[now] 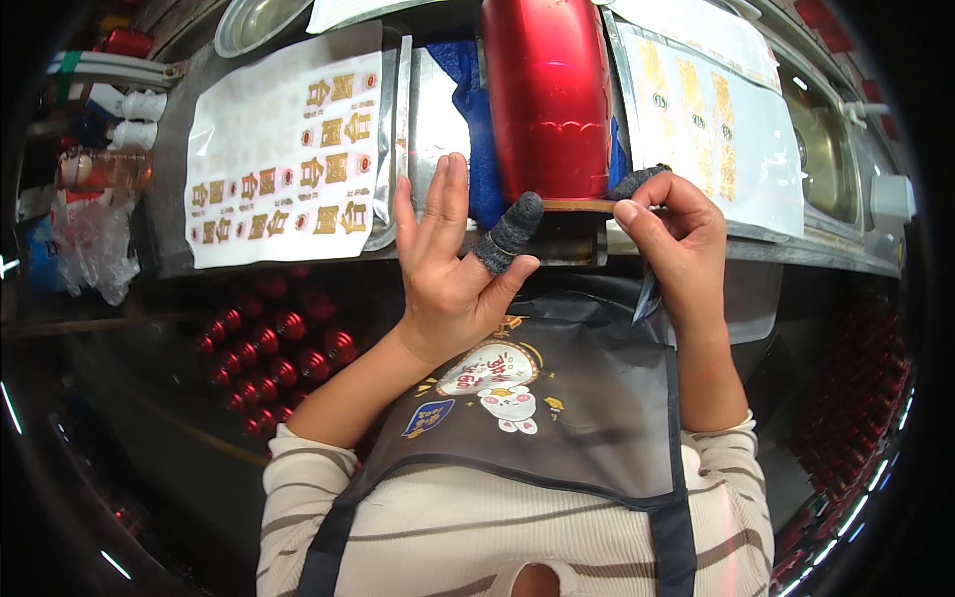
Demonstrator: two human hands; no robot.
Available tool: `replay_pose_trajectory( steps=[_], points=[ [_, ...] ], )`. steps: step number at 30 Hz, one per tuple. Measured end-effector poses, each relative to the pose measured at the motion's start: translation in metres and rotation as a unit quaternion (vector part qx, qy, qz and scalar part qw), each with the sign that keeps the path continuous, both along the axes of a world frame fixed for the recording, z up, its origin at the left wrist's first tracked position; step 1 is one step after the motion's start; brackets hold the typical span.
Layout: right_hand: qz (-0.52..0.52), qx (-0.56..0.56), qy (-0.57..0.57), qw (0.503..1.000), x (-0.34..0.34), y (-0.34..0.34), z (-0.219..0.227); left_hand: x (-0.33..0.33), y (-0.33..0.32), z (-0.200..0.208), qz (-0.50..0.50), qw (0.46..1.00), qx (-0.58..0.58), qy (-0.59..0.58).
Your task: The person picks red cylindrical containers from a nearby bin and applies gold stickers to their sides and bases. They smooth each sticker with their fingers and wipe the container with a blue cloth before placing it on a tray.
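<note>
A shiny red metallic cylinder, like a large bottle (pixel 549 99), lies on a blue cloth (pixel 484 164) at the table's middle, its end toward me. My left hand (pixel 443 269) is beside its left lower end, fingers spread and holding nothing; a dark grey knitted cover sits on one finger. My right hand (pixel 686 239) is at the lower right of the cylinder, thumb and index finger pinched together by the end of a thin brown strip (pixel 572 206). Whether they grip the strip is unclear. Below that hand shows a small bluish flat piece (pixel 648 298), partly hidden.
A white sheet of gold decals (pixel 288 149) lies on the left, and another decal sheet (pixel 696 119) on the right. A metal bowl (pixel 257 22) stands far left, a metal basin (pixel 831 149) far right. Several red pieces (pixel 274 358) are below the table at left.
</note>
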State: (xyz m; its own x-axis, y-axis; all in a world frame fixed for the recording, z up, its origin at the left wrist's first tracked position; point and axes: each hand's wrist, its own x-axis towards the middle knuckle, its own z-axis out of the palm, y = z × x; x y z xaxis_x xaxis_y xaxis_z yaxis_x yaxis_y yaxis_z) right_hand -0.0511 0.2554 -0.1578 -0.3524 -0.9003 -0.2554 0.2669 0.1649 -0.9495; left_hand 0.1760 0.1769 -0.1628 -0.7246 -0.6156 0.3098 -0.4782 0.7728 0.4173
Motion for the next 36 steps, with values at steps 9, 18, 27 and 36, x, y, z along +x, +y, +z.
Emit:
replay_pose_trajectory(
  steps=[9,18,27,36],
  points=[
    [0.003,0.012,-0.001,1.0,-0.004,-0.004,0.0,-0.006,-0.008,0.009,-0.008,0.998,-0.056,-0.016],
    [0.01,0.007,0.012,1.0,-0.006,-0.005,-0.001,-0.023,-0.026,0.041,-0.093,0.986,-0.118,-0.076],
    [0.015,0.01,-0.007,1.0,-0.009,-0.005,-0.011,-0.062,-0.029,0.046,-0.152,0.967,-0.199,-0.039],
    [0.055,0.044,0.081,0.994,-0.013,-0.005,0.004,-0.047,-0.04,0.018,-0.057,0.996,-0.031,0.065]
  ],
)
